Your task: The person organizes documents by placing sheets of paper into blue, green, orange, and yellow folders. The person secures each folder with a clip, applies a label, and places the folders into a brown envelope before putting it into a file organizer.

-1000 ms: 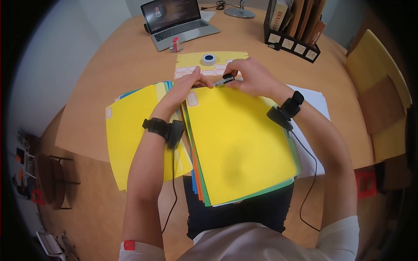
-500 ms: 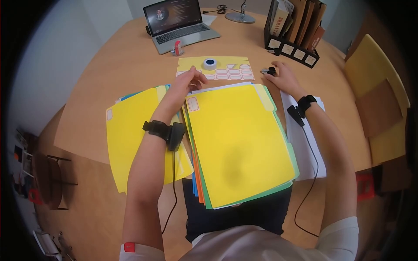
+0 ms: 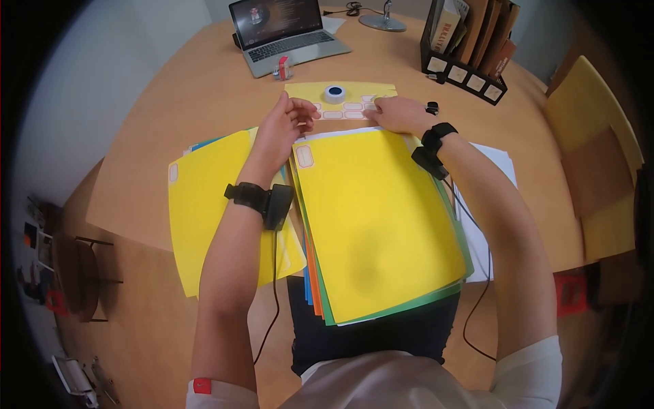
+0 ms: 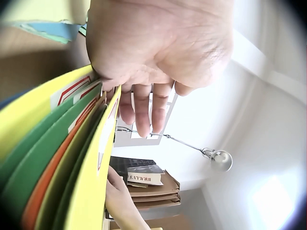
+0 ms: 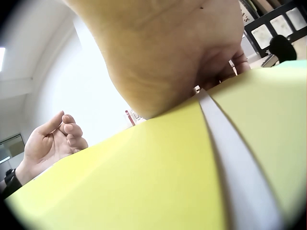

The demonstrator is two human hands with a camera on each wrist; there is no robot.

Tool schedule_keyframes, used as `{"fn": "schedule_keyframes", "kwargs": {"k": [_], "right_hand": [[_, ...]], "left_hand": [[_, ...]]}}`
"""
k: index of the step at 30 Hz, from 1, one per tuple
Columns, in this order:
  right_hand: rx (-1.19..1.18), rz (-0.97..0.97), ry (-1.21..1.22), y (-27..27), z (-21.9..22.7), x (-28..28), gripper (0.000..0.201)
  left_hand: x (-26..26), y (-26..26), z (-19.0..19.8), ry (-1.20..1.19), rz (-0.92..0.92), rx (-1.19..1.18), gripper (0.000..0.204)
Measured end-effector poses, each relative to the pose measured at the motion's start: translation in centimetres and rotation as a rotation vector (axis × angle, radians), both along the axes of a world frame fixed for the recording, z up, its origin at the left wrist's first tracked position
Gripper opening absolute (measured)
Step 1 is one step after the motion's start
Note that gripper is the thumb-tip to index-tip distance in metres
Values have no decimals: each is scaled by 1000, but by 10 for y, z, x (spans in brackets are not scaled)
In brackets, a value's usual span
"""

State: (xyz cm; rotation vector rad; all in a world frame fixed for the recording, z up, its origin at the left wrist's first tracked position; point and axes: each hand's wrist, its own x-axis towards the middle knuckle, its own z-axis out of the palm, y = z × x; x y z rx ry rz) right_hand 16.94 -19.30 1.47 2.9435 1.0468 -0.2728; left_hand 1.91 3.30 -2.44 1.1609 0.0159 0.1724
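A stack of folders, topped by a yellow folder [image 3: 378, 225], reaches over the table's front edge. Its labelled inner edges, green, orange and yellow, show in the left wrist view. My left hand [image 3: 279, 126] is by the stack's far left corner, fingers loosely bent and holding nothing. At the far edge, my right hand [image 3: 403, 114] has its fingertips bent down close to the label sheet [image 3: 351, 114]. Its palm hides much of them in the right wrist view, so I cannot tell whether they pinch anything. A small black-and-silver tool [image 5: 282, 48] lies just beyond this hand.
A white roll [image 3: 334, 94] sits on the label sheet. More yellow folders [image 3: 218, 211] lie to the left, and white paper [image 3: 477, 232] to the right. Behind are a laptop [image 3: 293, 44], a small red-and-clear item [image 3: 283, 67] and a black book rack [image 3: 466, 80].
My right hand carried the black-and-silver tool from the stack's far edge to the right and let it go. It has since come back left to that edge. My left hand stays near the corner.
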Motion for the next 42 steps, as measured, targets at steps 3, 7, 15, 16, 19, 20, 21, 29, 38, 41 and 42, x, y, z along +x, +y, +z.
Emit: {"fn": "schedule_keyframes", "kwargs": {"k": [3,7,15,16,19,20,21,29,38,41,42], "right_hand": [[15,24,-46,-1,-13,12,44],[-42,45,-210,-2,-9,8,39],[234,360,-46,42,23,-91,40],[204,385,39,48,25,-101,40],[101,401,119,58,23,-112,40],[154,413,100,62,14,-111,40],[210,424,75,63,0,-105,41],[596,225,0,-9,22,-91,32],[933,-263,95,-215,-4,-36,43],[1062,-411,214,-249,-30,-19,43],[1117,-470,265,-255,-34,-20,43]], "left_hand": [[3,5,-2,8,-4,-61,49],[7,9,-6,8,12,-116,51],[6,8,-9,-18,-5,-125,52],[5,6,-6,-10,4,-105,53],[5,3,-2,-49,-42,-11,55],[2,5,-4,-70,-58,20,56],[2,4,-4,-67,-52,16,56],[4,1,1,-84,7,66,52],[8,14,9,-231,422,222,27],[-4,37,29,-131,360,348,24],[-14,51,33,-110,312,575,24]]}}
